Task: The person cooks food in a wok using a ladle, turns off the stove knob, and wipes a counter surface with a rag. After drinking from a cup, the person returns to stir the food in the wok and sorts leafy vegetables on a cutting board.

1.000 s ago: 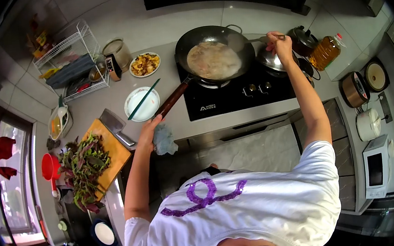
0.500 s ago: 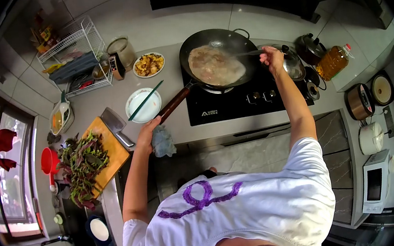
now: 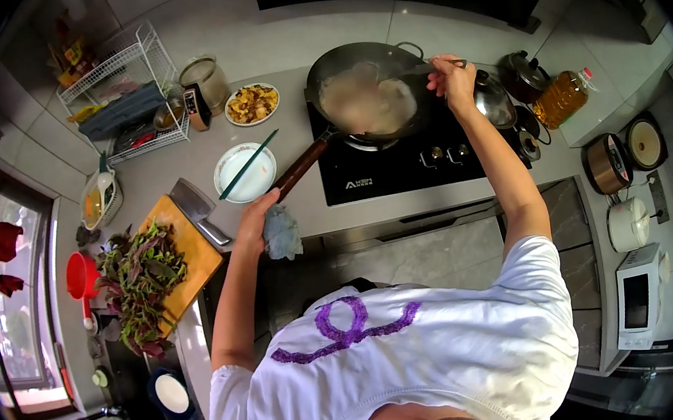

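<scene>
A dark wok [image 3: 335, 116] with a brown wooden handle stands on the black gas stove [image 3: 383, 182]. Pale slices of food [image 3: 366, 96] lie in it, blurred by steam. My left hand [image 3: 255, 218] is closed round the end of the wok's handle, and a blue-grey cloth [image 3: 282, 234] hangs beside that hand. Over the wok's right rim, my right hand [image 3: 454, 81] grips a thin-handled spatula; its blade is lost in steam. A white bowl [image 3: 245, 185] with a green stick [image 3: 254, 163] across it is just left of the wok handle.
A plate of cooked egg [image 3: 252, 105] lies behind the bowl. Leafy greens [image 3: 143, 283] cover a cutting board [image 3: 194, 262], with a cleaver [image 3: 195, 208] alongside. To the right are a lidded pan [image 3: 493, 102], a dark pot [image 3: 526, 75] and an oil bottle [image 3: 563, 100].
My right hand has moved slightly up and left, drawing the spatula's handle nearer the wok. My left hand stays on the wok handle. The view has shifted a little.
</scene>
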Available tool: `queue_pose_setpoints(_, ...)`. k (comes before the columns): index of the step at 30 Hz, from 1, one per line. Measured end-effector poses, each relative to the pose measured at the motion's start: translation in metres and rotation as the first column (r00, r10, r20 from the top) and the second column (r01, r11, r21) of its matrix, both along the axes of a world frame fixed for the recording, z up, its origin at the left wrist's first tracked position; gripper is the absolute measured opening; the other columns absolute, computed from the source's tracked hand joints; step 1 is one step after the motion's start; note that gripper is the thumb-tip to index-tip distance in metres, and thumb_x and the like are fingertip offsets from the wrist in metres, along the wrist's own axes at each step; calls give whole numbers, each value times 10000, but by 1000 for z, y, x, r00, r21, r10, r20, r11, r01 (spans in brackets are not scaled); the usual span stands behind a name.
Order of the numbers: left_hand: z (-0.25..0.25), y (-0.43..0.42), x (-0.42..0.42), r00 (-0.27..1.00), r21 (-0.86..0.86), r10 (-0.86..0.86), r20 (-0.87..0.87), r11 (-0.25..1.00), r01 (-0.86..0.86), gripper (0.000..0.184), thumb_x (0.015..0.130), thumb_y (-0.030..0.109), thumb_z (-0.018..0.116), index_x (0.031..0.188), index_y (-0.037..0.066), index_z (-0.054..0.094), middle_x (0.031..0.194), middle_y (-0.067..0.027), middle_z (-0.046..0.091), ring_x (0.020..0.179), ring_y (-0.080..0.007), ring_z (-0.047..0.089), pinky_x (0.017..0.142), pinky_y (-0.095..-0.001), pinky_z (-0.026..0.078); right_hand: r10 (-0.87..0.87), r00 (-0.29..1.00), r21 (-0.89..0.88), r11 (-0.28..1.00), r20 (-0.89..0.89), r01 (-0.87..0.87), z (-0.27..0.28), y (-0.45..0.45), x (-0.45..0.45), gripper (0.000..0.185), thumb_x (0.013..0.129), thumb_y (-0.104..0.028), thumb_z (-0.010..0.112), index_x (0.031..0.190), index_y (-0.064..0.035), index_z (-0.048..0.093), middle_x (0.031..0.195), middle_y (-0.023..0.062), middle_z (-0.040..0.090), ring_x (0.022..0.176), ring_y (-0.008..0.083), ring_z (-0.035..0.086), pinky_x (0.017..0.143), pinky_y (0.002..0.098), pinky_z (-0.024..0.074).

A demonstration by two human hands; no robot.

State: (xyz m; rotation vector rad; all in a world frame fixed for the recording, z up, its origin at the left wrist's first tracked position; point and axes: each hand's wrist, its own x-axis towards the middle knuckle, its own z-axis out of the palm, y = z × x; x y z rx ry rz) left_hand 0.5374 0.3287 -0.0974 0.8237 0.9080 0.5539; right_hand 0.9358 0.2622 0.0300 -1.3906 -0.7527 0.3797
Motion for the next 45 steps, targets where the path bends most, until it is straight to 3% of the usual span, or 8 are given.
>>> queue_pose_setpoints(10, -2, 1, 1, 998, -43, -24, 53, 999, 26, 452, 748, 292, 657, 1072, -1, 540, 884, -41, 548, 755, -134, 530, 662, -274, 447, -56, 998, 46, 997, 41, 54, 14, -6, -11, 164, 774, -112, 536, 840, 28, 590, 594, 117, 572, 434, 170, 553, 338, 227, 381)
queue_pose_setpoints(17, -4, 6, 2, 996, -26, -27, 83, 999, 29, 296, 745, 281, 658, 908, 66, 537, 698, -48, 546, 581, -154, 543, 515, -288, 446, -57, 995, 31, 998, 84, 55, 33, -11, -36, 161, 776, -104, 539, 844, 33, 589, 613, 116, 576, 440, 165, 554, 341, 220, 381)
queue_pose_setpoints(26, -6, 10, 2, 996, -45, -53, 78, 997, 56, 298, 754, 287, 652, 930, 66, 555, 744, -56, 562, 646, -172, 561, 574, -310, 468, 191, 955, -126, 978, 227, -166, 22, -28, -119, 163, 807, -120, 551, 888, 10, 605, 626, 68, 574, 474, 104, 530, 387, 192, 374)
queue_pose_setpoints(28, -6, 10, 2, 995, -49, -59, 82, 997, 63, 299, 754, 289, 652, 927, 65, 554, 746, -58, 563, 643, -174, 561, 572, -311, 468, 234, 873, -91, 972, 427, -216, -2, -21, -121, 127, 791, -121, 562, 846, -22, 621, 658, 74, 598, 527, 121, 555, 437, 231, 431)
queue_pose_setpoints(31, -2, 9, 2, 994, -48, -75, 85, 996, 80, 311, 750, 299, 656, 923, 62, 553, 741, -58, 560, 637, -176, 560, 569, -311, 467, 182, 490, -117, 980, 853, -161, -20, -17, -129, 97, 722, -52, 559, 809, -31, 596, 702, 137, 605, 613, 245, 595, 557, 300, 473)
queue_pose_setpoints(37, -1, 10, 2, 996, -40, -65, 53, 997, 67, 323, 741, 312, 664, 911, 61, 554, 732, -56, 554, 627, -172, 555, 561, -310, 466, 270, -36, -272, 961, 962, -51, -62, 1, -129, 175, 651, -72, 573, 813, -24, 525, 644, 155, 531, 507, 297, 540, 442, 383, 446)
queue_pose_setpoints(41, 3, 8, 3, 998, -33, -45, 39, 998, 47, 326, 743, 313, 662, 923, 63, 556, 741, -57, 555, 638, -169, 556, 575, -307, 466, 362, -117, -361, 932, 925, 31, -75, 14, -105, 169, 652, -93, 559, 802, -32, 512, 669, 153, 545, 542, 299, 555, 472, 379, 456)
queue_pose_setpoints(45, -1, 8, 3, 998, -16, -49, 37, 999, 50, 309, 755, 302, 649, 932, 64, 559, 760, -52, 558, 657, -164, 556, 590, -303, 466, 332, 12, -331, 938, 943, 100, -52, 7, -80, 175, 650, -120, 565, 804, -56, 511, 666, 128, 562, 621, 286, 576, 540, 370, 461)
